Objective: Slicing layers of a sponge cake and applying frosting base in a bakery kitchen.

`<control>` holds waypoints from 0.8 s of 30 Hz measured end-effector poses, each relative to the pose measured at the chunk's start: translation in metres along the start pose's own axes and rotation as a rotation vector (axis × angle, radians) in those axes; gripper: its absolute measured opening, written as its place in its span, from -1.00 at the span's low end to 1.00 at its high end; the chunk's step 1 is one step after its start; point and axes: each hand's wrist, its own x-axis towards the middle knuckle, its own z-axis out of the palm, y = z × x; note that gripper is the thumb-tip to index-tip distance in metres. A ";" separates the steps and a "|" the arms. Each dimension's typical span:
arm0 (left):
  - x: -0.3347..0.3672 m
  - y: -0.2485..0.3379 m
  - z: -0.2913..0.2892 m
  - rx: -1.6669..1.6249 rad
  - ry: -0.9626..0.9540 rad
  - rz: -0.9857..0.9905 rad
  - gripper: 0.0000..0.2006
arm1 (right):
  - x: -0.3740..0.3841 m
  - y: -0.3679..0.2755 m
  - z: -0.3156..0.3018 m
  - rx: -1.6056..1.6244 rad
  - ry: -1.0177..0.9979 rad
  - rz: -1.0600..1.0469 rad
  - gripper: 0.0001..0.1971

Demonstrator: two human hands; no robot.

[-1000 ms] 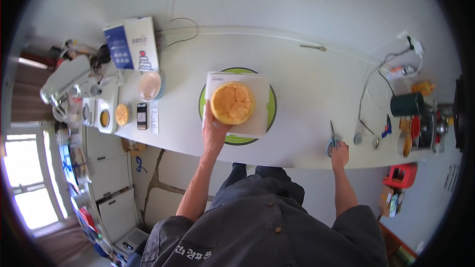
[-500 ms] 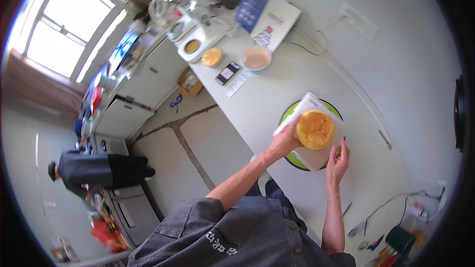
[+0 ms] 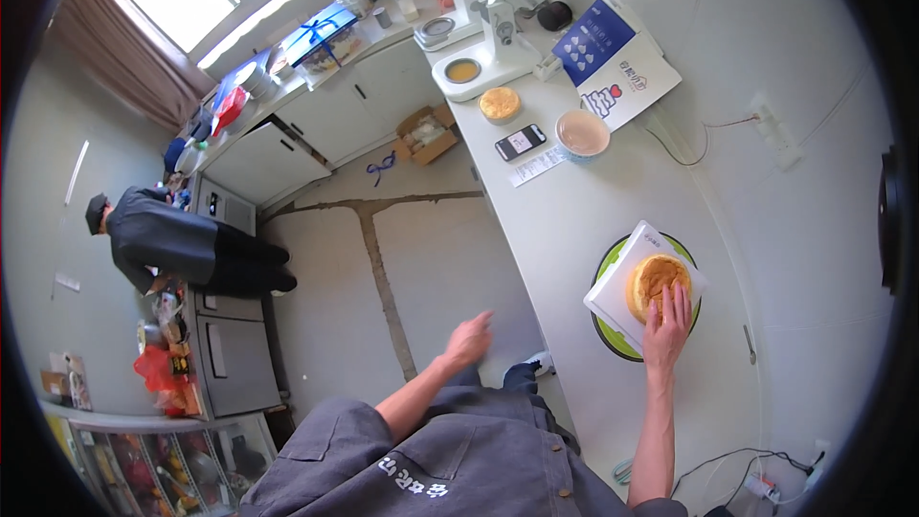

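Observation:
A round golden sponge cake point(image 3: 647, 285) sits on a white square board point(image 3: 627, 303). Beneath the board is a round green turntable point(image 3: 606, 333) with a dark rim. My right hand point(image 3: 667, 330) rests on the near right of the cake's top, fingers stretched over its browned surface; the thumb is hard to see. Away from the table, my left hand point(image 3: 467, 342) hangs over the floor with nothing visible in it, one finger extended and the others loosely bent.
Toward the back of the white table point(image 3: 546, 239) are a smaller cake point(image 3: 500, 104), a phone point(image 3: 521, 142), a paper slip point(image 3: 538, 167), a pinkish bowl point(image 3: 583, 135), a box point(image 3: 637, 86) and a stand mixer point(image 3: 503, 0). Cables point(image 3: 756, 455) lie near right. Another person point(image 3: 182, 239) stands at the left counter.
My left hand has let go of the cake and swung left off the table. The right hand has moved from beside the board onto the cake's top. The whole view has shifted.

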 end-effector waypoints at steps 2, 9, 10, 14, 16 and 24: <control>-0.010 -0.081 -0.002 0.070 -0.068 -0.025 -0.53 | -0.020 0.001 -0.010 0.049 0.103 -0.010 -0.63; -0.044 -0.308 -0.014 0.284 -0.392 -0.052 -0.63 | -0.243 -0.028 0.022 0.485 0.029 0.935 -0.76; -0.039 -0.339 -0.022 0.443 -0.517 0.221 -0.66 | -0.305 -0.027 0.044 0.474 -0.131 1.028 -0.78; 0.015 -0.346 -0.032 0.611 -0.882 0.368 -0.76 | -0.497 -0.139 0.046 0.220 -0.484 1.117 -0.69; 0.048 -0.345 -0.045 0.514 -0.969 0.251 -0.86 | -0.565 -0.210 0.039 0.206 -0.477 1.221 -0.67; 0.189 -0.192 0.019 0.687 -0.905 0.225 -0.33 | -0.789 -0.396 0.086 0.647 -0.355 2.052 -0.62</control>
